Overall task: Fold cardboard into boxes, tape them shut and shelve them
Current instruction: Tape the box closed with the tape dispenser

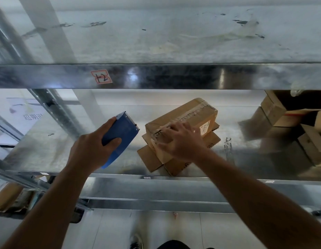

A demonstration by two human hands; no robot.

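The left hand (92,146) grips a blue tape dispenser (122,135), thumb on its near face and fingers wrapped over the far edge; the dispenser tilts up and away from the wrist, above the metal shelf (48,150). Just to the right of it, the right hand (179,141) lies flat with fingers spread on the near end of a taped cardboard box (195,112); it presses or rests on the box rather than curling round it, though motion blur softens the fingertips. The box sits on the shelf, running away from the right hand at a slant, and lies on top of a piece of cardboard with loose flaps (150,159) that pokes out below and to the left of that hand. Well to the right of the right hand stands a stack of other boxes (274,112); above both hands, the upper shelf's front edge carries a label marked 12 (101,76).
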